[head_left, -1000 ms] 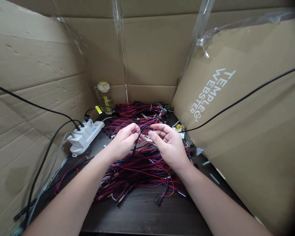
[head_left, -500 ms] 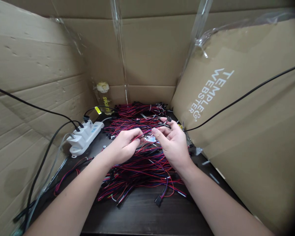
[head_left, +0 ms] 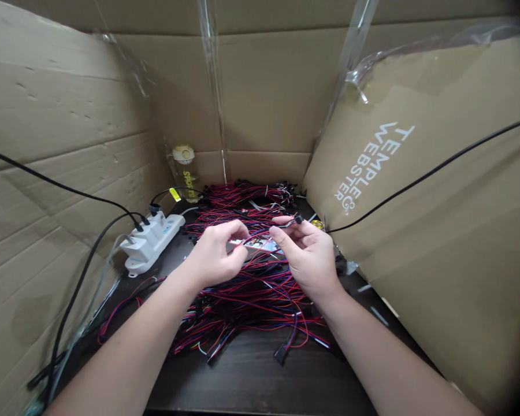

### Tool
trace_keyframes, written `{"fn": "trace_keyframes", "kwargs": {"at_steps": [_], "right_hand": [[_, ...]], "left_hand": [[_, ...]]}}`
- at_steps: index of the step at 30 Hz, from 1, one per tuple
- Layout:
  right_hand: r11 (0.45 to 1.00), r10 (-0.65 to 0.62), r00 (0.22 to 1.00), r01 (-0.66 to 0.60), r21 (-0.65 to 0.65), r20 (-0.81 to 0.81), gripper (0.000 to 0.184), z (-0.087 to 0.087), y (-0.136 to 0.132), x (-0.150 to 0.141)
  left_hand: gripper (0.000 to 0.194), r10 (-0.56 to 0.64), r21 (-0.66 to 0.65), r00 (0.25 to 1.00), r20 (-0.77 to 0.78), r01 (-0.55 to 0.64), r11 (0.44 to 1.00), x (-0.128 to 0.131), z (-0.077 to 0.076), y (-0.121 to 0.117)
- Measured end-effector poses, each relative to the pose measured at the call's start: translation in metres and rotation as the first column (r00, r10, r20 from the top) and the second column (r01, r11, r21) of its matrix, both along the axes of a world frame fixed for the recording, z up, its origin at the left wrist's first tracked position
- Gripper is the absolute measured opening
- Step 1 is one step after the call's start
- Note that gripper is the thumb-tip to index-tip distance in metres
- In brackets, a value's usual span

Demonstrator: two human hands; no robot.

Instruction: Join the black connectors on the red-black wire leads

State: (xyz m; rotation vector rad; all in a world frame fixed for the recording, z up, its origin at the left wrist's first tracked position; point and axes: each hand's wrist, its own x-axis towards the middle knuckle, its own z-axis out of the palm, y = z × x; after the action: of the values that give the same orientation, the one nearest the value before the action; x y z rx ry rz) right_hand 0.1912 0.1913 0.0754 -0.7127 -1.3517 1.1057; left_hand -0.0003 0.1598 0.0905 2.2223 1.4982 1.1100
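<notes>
Both hands hover over a heap of red, black and blue wire leads [head_left: 247, 294] on a dark table [head_left: 251, 381]. My left hand [head_left: 216, 254] is closed, pinching one end of a thin wire lead [head_left: 260, 234]. My right hand [head_left: 309, 251] pinches the other end, with its small black connector [head_left: 299, 219] sticking out past the fingertips. The lead stretches between the two hands, a little above the heap.
Cardboard walls enclose the table on three sides; the right panel [head_left: 416, 208] leans inward. A white power strip [head_left: 149, 242] with black plugs lies at the left. A bottle [head_left: 184, 167] stands in the far corner. Black cables [head_left: 69, 289] trail down the left; another crosses the right panel.
My right hand slid along the lead to the right until the black connector showed at its fingertips. My left hand stayed pinched on the other end and shifted slightly up.
</notes>
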Motion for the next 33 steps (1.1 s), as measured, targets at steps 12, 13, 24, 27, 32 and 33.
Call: {"fn": "trace_keyframes", "kwargs": {"at_steps": [12,13,24,27,32,33], "right_hand": [[0.966,0.254,0.967,-0.253,0.054,-0.015,0.028,0.002,-0.01,0.005],[0.959,0.284,0.957,-0.283,0.024,-0.053,0.031,0.002,-0.01,0.005],[0.812,0.568,0.789,-0.583,0.006,-0.236,0.021,-0.004,-0.007,0.009],[0.758,0.636,0.724,-0.651,0.038,-0.269,0.013,-0.002,-0.007,0.006],[0.768,0.62,0.736,-0.64,0.021,-0.272,0.007,0.0,-0.006,0.002],[0.788,0.594,0.755,-0.615,0.014,-0.278,0.007,-0.001,-0.005,0.001]], "left_hand": [[0.028,-0.212,0.087,0.961,0.176,0.2,0.976,0.016,0.004,-0.013],[0.028,-0.224,0.1,0.959,0.174,0.209,0.973,0.017,0.005,-0.013],[0.032,-0.29,0.062,0.848,0.443,0.294,0.954,0.018,0.015,-0.023],[0.037,-0.302,0.032,0.783,0.544,0.34,0.94,0.021,0.013,-0.02],[0.033,-0.343,-0.008,0.719,0.605,0.436,0.9,0.023,0.006,-0.014],[0.033,-0.339,-0.017,0.731,0.592,0.432,0.902,0.023,0.004,-0.013]]}}
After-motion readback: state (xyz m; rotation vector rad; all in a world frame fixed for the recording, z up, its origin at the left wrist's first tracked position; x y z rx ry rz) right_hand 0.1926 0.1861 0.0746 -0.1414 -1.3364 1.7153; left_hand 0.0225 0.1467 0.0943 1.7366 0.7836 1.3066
